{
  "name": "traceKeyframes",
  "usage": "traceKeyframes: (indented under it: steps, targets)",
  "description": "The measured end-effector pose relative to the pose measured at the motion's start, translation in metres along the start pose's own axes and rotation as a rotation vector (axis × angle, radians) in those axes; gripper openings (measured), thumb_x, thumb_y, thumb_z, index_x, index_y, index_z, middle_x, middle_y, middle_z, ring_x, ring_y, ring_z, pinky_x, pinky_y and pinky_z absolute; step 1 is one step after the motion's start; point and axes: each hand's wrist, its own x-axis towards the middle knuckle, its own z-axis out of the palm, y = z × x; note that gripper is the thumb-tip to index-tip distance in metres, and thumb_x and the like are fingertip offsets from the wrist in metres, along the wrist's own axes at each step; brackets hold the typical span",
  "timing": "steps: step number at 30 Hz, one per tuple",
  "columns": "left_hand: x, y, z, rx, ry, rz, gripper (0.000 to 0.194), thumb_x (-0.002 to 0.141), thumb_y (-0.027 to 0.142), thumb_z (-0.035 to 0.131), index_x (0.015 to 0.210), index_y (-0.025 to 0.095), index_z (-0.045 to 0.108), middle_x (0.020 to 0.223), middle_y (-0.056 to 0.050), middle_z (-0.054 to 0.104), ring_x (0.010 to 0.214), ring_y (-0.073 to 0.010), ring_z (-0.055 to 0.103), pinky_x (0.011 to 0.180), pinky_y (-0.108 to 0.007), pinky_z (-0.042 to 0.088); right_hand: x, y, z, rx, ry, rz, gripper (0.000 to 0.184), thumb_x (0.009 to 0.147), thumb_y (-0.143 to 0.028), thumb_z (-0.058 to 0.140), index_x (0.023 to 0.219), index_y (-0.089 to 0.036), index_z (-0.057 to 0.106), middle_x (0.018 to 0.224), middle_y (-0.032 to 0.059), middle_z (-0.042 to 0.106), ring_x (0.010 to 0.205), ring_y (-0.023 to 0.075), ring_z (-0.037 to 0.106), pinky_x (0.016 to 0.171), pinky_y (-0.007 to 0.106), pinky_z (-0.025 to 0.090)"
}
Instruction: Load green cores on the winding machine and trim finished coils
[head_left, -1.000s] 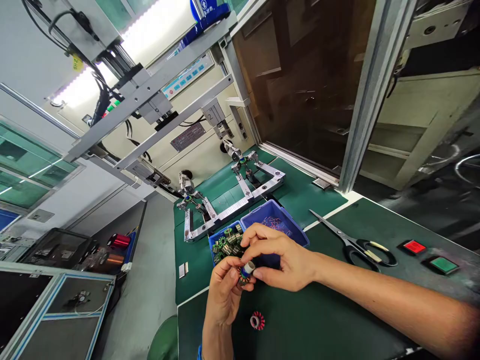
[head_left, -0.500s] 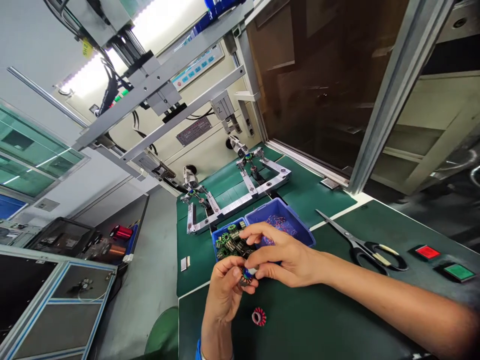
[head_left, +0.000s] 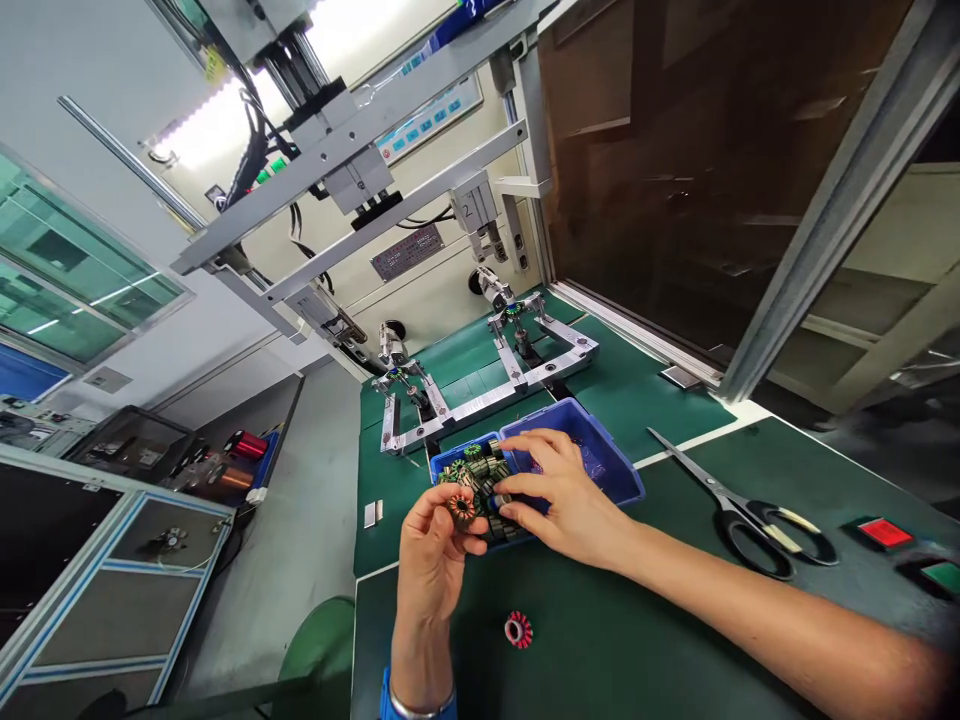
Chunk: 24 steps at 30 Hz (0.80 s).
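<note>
Since half a second ago, the wire-wound core and the small blue-and-grey cylinder have come apart, each now in a different hand with a gap between them. The left hand, just below the centre of the frame, is partly curled, pinching the core between thumb and fingers with its copper-coloured windings showing. The right hand, to its right, is half open: thumb and fingertips grip the cylinder while the upper finger reaches out over a blue bin full of other cores. A second blue bin sits beside it, partly hidden by that hand. On the dark green mat at bottom centre lies a red-wound core, well apart from both hands. Scissors lie at right of the frame, near a red button.
</note>
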Motion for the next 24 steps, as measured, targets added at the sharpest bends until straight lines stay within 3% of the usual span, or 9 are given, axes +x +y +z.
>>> traceKeyframes:
  steps: [5,10,14,18,21,24]
  targets:
    - [-0.002,-0.001,0.003,-0.014,-0.054,-0.009,0.026,0.08,0.035,0.084,0.098,0.019,0.076,0.101,-0.006,0.073,0.075,-0.0151,0.072,0.065,-0.016,0.06,0.001,-0.005,-0.006,0.081,0.035,0.013,0.015,0.084,-0.014,0.068,0.097,-0.02,0.073,0.124,0.0114,0.055,0.117,0.0383,0.037,0.093,0.062,0.035]
    - [-0.007,-0.008,0.012,-0.052,-0.125,-0.096,0.022,0.082,0.03,0.082,0.099,0.02,0.073,0.099,-0.005,0.073,0.083,-0.0156,0.072,0.076,-0.019,0.06,-0.003,-0.024,-0.007,0.452,0.024,0.049,0.033,0.092,-0.033,0.069,0.125,-0.029,0.066,0.126,0.0071,0.052,0.117,0.0313,0.042,0.1,0.053,0.035]
    - [-0.01,-0.017,0.02,-0.11,-0.163,-0.145,0.025,0.081,0.022,0.083,0.1,0.021,0.068,0.088,0.002,0.069,0.074,-0.0089,0.068,0.069,-0.016,0.059,-0.007,-0.031,0.0,0.617,0.085,0.14,0.015,0.102,-0.043,0.064,0.108,-0.036,0.075,0.112,0.0032,0.059,0.109,0.0266,0.048,0.095,0.045,0.038]
    - [-0.011,-0.021,0.023,-0.121,-0.194,-0.185,0.026,0.083,0.023,0.081,0.105,0.021,0.066,0.092,-0.001,0.07,0.079,-0.0132,0.071,0.07,-0.019,0.061,-0.004,-0.029,-0.006,0.701,0.198,0.209,0.021,0.096,-0.05,0.072,0.087,-0.032,0.078,0.101,0.0034,0.059,0.1,0.0254,0.051,0.087,0.039,0.041]
    - [-0.01,-0.021,0.023,-0.122,-0.23,-0.188,0.026,0.085,0.026,0.08,0.107,0.021,0.066,0.096,-0.003,0.072,0.083,-0.017,0.072,0.071,-0.019,0.061,0.0,-0.028,-0.012,0.738,0.23,0.22,0.022,0.095,-0.051,0.074,0.085,-0.032,0.078,0.098,0.0032,0.059,0.1,0.0245,0.051,0.083,0.036,0.042]
    - [-0.01,-0.022,0.021,-0.132,-0.241,-0.184,0.028,0.085,0.027,0.08,0.109,0.022,0.067,0.097,-0.003,0.072,0.083,-0.0169,0.072,0.072,-0.019,0.061,0.001,-0.027,-0.016,0.746,0.163,0.196,0.02,0.096,-0.051,0.072,0.092,-0.033,0.078,0.103,0.0039,0.06,0.104,0.0256,0.05,0.089,0.039,0.041]
